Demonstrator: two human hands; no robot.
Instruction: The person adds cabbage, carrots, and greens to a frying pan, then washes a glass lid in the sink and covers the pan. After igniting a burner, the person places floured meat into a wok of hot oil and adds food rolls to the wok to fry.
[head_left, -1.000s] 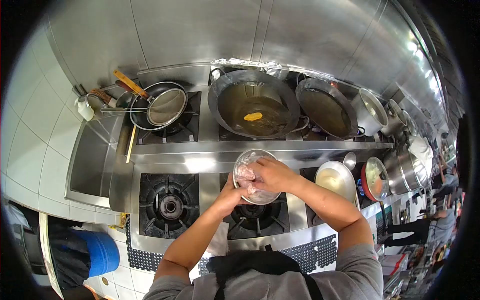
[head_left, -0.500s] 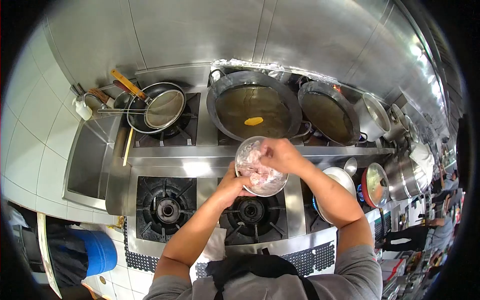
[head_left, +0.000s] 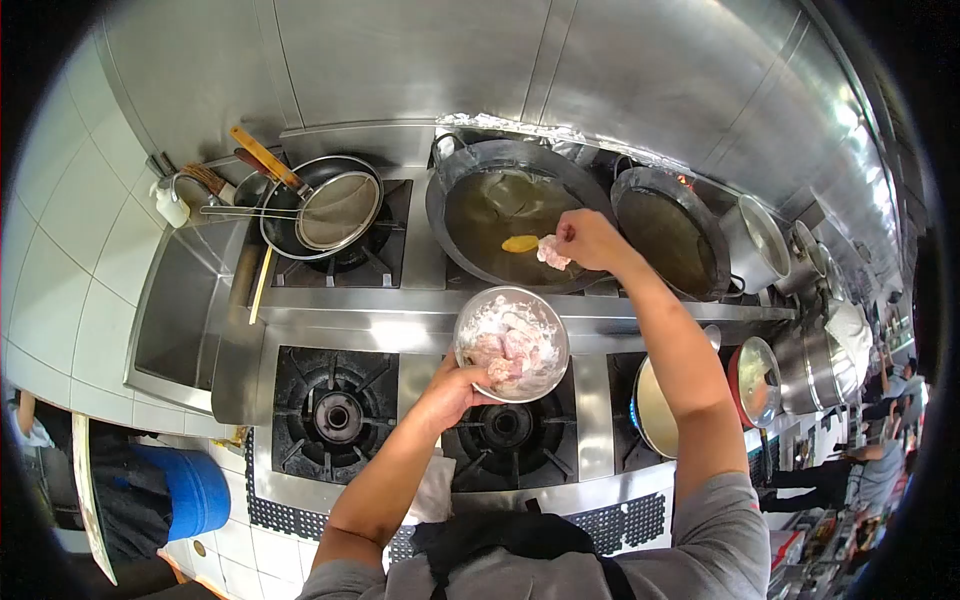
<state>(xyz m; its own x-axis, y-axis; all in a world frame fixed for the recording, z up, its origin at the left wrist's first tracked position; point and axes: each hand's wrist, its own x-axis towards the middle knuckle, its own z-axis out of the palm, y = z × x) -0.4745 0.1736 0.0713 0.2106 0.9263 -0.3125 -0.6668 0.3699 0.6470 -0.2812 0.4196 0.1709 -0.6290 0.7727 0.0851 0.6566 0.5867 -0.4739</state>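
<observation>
My left hand grips the rim of a metal bowl, its thumb over the edge. Inside lie pieces of raw, flour-coated meat. Out over the large wok, my right hand pinches one pale piece of floured meat that hangs from its fingertips above the oil. Close beside that piece, a yellow-orange oval thing lies in the oil.
A second wok stands right of the first. On the left burner, a strainer rests on a black pan. A sink is at far left. Blue flame shows under a pan; a red, lidded pan stands beside it.
My right hand has come out of the bowl with a piece of meat and moved up and right over the wok. My left hand still holds the bowl, now slightly lower in view.
</observation>
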